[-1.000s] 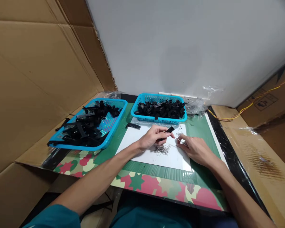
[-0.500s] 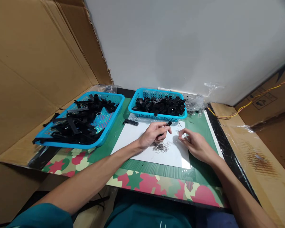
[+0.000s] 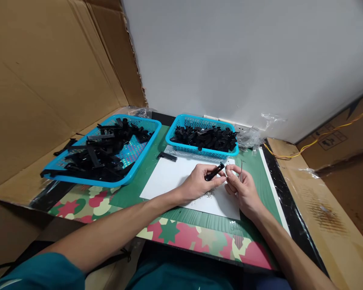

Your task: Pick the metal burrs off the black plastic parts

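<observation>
My left hand [image 3: 201,182] is closed round a slim black plastic part [image 3: 214,173], its far end tilted up to the right. My right hand [image 3: 241,186] is closed, thumb and forefinger pinched close beside that end. A thin metal rod-like tool [image 3: 241,170] sticks up from between its fingers. Anything tiny at the fingertips is too small to make out. Below the hands, a pile of tiny metal pieces [image 3: 210,193] lies on the white sheet [image 3: 161,181], partly hidden by my left hand. Another black plastic part [image 3: 167,156] rests at the sheet's far left corner.
A blue basket [image 3: 153,145] of long black parts stands at the left. A second blue basket [image 3: 169,139], full of small black parts, sits behind the sheet. Clear plastic bags [image 3: 249,137] lie at the back right. Cardboard [image 3: 63,60] walls the left side; a yellow cable [image 3: 305,139] runs at right.
My right hand has come left, up to the black part, and a thin metal tool now shows in it. My left hand has turned the part, showing more of it.
</observation>
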A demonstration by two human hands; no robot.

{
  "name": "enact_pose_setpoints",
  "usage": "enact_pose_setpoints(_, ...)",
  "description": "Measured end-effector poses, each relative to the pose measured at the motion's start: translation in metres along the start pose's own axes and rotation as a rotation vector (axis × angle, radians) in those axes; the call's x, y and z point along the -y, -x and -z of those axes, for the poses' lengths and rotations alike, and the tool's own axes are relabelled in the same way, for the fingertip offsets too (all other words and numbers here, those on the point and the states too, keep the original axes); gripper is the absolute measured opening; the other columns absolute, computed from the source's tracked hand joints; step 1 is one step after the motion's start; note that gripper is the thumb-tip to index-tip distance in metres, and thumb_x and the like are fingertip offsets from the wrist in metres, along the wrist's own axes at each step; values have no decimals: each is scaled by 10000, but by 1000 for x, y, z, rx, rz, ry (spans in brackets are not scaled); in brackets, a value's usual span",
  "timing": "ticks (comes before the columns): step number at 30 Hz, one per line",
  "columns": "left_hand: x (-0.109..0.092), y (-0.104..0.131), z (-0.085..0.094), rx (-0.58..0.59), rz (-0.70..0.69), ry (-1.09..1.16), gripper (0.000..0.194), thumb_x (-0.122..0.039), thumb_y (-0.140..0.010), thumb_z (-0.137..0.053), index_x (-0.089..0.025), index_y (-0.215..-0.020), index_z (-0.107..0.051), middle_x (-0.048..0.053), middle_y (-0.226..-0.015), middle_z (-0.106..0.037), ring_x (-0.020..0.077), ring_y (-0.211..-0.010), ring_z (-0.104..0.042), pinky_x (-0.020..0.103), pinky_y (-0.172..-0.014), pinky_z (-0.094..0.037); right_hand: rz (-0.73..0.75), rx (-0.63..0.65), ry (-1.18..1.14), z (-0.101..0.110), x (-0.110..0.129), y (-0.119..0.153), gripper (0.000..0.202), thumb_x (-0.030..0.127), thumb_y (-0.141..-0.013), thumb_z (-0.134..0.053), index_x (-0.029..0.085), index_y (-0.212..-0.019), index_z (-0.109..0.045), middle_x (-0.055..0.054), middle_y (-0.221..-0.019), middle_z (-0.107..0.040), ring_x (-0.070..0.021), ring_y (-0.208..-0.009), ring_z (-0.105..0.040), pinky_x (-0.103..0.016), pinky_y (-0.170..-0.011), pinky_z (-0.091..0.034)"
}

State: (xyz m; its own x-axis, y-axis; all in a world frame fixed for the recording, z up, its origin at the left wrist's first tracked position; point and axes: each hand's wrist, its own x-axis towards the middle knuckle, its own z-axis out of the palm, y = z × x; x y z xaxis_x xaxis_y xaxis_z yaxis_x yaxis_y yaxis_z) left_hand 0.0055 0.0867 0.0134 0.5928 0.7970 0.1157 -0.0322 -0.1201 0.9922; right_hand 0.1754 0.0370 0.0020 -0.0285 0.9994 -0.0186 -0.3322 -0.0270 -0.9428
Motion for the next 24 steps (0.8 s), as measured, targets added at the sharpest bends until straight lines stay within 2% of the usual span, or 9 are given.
enact_pose_setpoints(3,2,0,1,-47,-7,-52,310,-437,-889,-754,-134,-943,-715,-66,-653,-405,94,-618,-361,241,-588,-281,0,-5,-6,-1,1,0,403,518,-859,-826,213,-896,-565,146,-496,-272,-49,-439,-162,-223,-452,-159)
enact_pose_setpoints(8,-1,0,2,-56,-29,-107,348,-430,-897,-738,-138,-735,-639,-61,-642,-377,91,-620,-337,248,-589,-261,-1,5,8,-1,0,0,395,503,-865,-826,210,-868,-562,138,-502,-292,-49,-444,-172,-232,-456,-152)
enact_pose_setpoints(12,-3,0,2,-66,-15,-102,348,-469,-914,-717,-123,-887,-741,-43,-661,-443,98,-627,-364,249,-594,-282,41,-35,132,4,0,-1,371,519,-895,-791,198,-910,-607,114,-528,-330,-61,-467,-220,-242,-470,-157)
enact_pose_setpoints(15,-4,-1,3,-66,-21,-110,366,-478,-925,-708,-116,-884,-741,-25,-685,-490,102,-640,-399,246,-599,-305,73,-88,280,8,3,-1,366,530,-903,-777,190,-922,-642,86,-550,-384,-75,-487,-265,-246,-465,-161)
enact_pose_setpoints(21,-4,0,3,-67,-16,-170,371,-478,-940,-696,-113,-894,-745,-29,-670,-469,99,-620,-392,240,-566,-303,98,-120,445,10,7,4,372,555,-909,-749,192,-928,-669,38,-611,-486,-99,-501,-331,-251,-465,-214)
enact_pose_setpoints(24,-4,1,4,-67,6,-184,381,-469,-948,-692,-125,-1098,-763,-16,-706,-557,114,-632,-470,236,-572,-364,147,-157,486,12,9,5,358,538,-918,-749,188,-910,-675,47,-601,-448,-98,-514,-317,-252,-480,-206)
